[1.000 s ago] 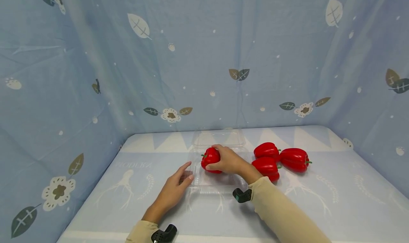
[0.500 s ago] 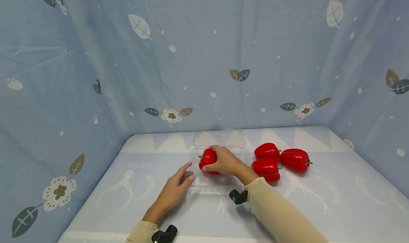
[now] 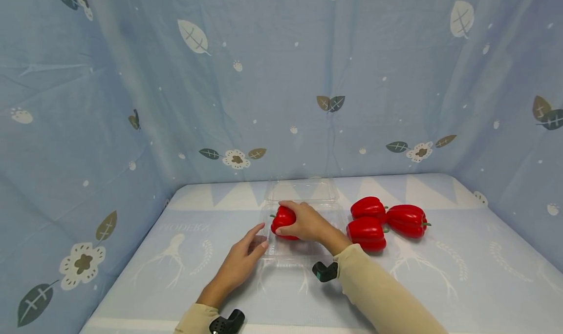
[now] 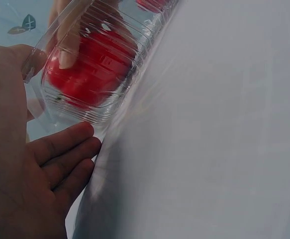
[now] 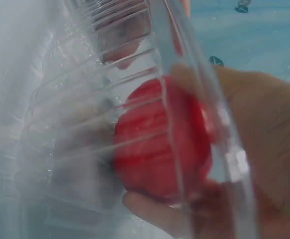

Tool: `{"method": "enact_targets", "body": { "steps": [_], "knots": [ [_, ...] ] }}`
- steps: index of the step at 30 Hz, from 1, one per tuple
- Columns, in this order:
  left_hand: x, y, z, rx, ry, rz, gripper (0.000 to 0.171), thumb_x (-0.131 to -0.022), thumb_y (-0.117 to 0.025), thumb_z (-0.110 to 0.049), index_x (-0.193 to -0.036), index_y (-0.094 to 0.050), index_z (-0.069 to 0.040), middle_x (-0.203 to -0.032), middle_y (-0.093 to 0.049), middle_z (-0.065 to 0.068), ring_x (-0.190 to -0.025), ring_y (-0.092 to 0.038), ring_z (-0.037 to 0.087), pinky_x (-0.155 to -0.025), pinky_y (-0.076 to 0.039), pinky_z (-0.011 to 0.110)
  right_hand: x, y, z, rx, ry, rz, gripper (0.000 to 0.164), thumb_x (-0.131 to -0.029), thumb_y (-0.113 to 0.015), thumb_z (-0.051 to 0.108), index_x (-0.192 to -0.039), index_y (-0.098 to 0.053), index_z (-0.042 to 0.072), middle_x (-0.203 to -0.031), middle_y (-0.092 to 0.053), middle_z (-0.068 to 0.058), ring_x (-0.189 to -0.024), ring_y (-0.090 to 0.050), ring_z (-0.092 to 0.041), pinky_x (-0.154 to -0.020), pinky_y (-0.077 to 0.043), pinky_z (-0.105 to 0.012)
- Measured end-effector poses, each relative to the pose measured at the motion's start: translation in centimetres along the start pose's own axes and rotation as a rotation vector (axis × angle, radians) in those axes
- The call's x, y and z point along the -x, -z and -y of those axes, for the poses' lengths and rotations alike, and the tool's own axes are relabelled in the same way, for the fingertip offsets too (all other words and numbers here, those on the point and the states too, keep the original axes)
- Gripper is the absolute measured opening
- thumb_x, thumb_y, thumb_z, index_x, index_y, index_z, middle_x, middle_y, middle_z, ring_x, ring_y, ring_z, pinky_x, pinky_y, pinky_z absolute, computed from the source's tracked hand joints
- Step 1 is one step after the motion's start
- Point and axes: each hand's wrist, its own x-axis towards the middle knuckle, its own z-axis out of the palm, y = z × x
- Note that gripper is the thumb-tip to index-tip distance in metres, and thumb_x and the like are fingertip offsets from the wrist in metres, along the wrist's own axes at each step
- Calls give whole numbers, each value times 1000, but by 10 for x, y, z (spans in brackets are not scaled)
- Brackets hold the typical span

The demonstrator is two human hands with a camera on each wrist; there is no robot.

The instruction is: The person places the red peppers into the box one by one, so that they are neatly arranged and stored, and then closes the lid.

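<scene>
A red bell pepper with a green stem is inside a clear plastic container, near its left end. My right hand grips the pepper from the right, thumb on the near side and fingers over the far side. Through the ribbed clear wall, the right wrist view shows the same pepper between thumb and fingers. At the container's left side is my left hand. In the left wrist view its thumb is at the rim, while its extended fingers lie beside the lower wall.
Three more red bell peppers lie grouped on the cloth-covered table to the container's right. The container's clear lid is folded back toward the blue patterned curtain, which closes off the back and sides.
My right hand has moved the pepper slightly left inside the container. My left hand has stayed at the container's left side, and the other peppers have not moved.
</scene>
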Motion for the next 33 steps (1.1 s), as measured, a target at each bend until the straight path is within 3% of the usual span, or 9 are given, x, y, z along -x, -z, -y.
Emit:
{"method": "enact_targets", "body": {
  "steps": [6,19,33],
  "knots": [
    [1,0,0,-2,-10,-3,54,-103,-57,-33,-153,-41,-22,-127,-66,6,-116,-63,26,-104,-45,53,1,0,-1,15,8,15,70,-90,-71,31,-153,-43,18,-125,-58,-11,-110,-55,-26,-89,-55,-44],
    [0,-1,0,-1,-5,-2,54,-103,-57,-32,-153,-41,-22,-128,-66,6,-116,-62,27,-103,-45,54,0,0,2,-15,-62,-20,75,-83,-82,28,-144,-45,5,-128,-59,-13,-113,-58,-29,-95,-53,-47],
    [0,-1,-1,-10,20,0,55,-102,-57,-32,-154,-41,-23,-130,-65,6,-118,-61,28,-104,-44,56,4,1,2,2,-102,-16,74,-83,-82,24,-146,-46,10,-128,-57,-13,-114,-57,-29,-95,-53,-49]
  ]
}}
